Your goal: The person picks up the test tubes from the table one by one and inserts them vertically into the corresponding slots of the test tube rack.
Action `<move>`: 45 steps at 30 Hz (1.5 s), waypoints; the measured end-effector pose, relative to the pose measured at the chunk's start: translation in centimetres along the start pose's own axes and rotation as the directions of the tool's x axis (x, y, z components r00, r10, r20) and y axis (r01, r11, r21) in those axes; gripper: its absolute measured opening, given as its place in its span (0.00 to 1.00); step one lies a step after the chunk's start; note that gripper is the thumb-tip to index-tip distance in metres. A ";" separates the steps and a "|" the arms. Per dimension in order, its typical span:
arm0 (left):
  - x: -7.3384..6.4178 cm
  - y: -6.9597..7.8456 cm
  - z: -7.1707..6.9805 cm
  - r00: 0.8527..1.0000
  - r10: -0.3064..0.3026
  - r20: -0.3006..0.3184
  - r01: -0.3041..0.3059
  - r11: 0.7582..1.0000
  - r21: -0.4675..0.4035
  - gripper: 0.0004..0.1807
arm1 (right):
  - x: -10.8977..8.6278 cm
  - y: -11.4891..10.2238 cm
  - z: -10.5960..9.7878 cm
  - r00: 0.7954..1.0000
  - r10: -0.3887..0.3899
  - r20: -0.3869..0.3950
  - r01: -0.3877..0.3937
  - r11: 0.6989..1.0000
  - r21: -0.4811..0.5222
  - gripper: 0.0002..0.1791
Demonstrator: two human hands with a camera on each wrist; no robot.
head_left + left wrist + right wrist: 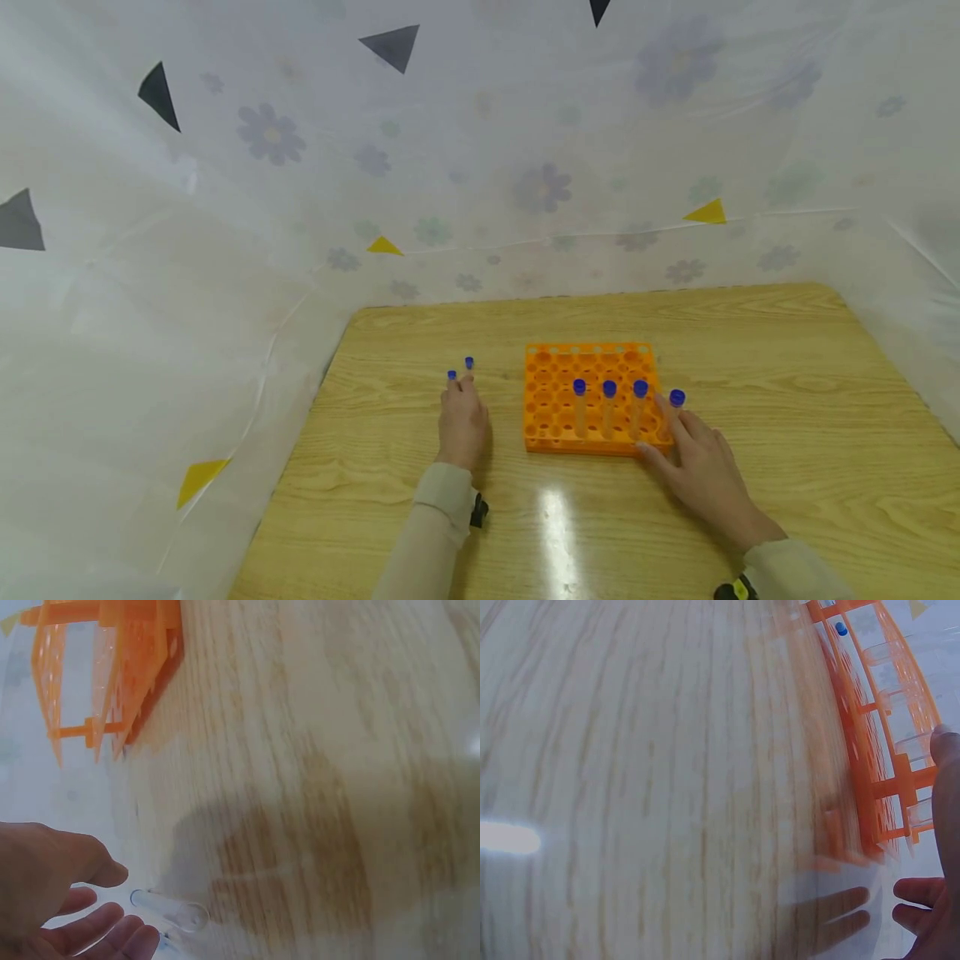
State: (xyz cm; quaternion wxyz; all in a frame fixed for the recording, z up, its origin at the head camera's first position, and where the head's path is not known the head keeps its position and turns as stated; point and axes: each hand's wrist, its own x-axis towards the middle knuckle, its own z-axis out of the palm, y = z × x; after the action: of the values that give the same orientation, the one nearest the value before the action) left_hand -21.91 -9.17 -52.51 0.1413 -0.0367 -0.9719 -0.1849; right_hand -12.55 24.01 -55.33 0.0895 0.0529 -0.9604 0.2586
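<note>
An orange test tube rack (551, 408) stands on the table, its front row holding several clear test tubes (609, 408) with blue caps. My right hand (708, 479) touches the rack's front right corner, thumb at the front and index finger beside the rightmost tube (677, 398). Its other fingers (915, 891) extend beside the rack. Left of the rack, my left hand (461, 425) reaches toward two blue caps (469, 362). In the left wrist view, a clear tube (176, 911) is close to its loosely bent fingers (112, 937), with a gap by the thumb. The second tube is mostly hidden.
The wood-grain table (390, 433) meets a pale flowered sheet (480, 183) at the back and sides. Black, grey and yellow triangles (384, 245) mark the sheet. A bright reflection lies on the tabletop in front of the rack.
</note>
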 end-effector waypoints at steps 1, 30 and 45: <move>0.0 0.0 0.1 1.000 0.009 -0.003 -0.009 1.000 0.017 0.21 | 0.0 0.0 0.1 1.000 -0.005 -0.007 0.005 1.000 0.000 0.47; -0.1 -0.2 1.4 0.998 0.008 0.055 -0.013 0.995 0.102 0.15 | 0.0 0.1 -0.1 0.999 0.016 0.031 -0.017 1.000 0.022 0.46; -0.2 0.4 1.0 0.995 0.015 0.101 -0.023 0.997 0.080 0.12 | 0.0 0.0 -0.2 0.999 0.030 0.041 -0.031 0.999 0.022 0.46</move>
State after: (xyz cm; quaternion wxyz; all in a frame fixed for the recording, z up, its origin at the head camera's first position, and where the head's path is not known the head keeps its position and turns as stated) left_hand -21.89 -8.41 -53.30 0.0955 -0.0493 -0.9840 -0.1417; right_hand -12.50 24.09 -55.20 0.0653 0.0446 -0.9597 0.2696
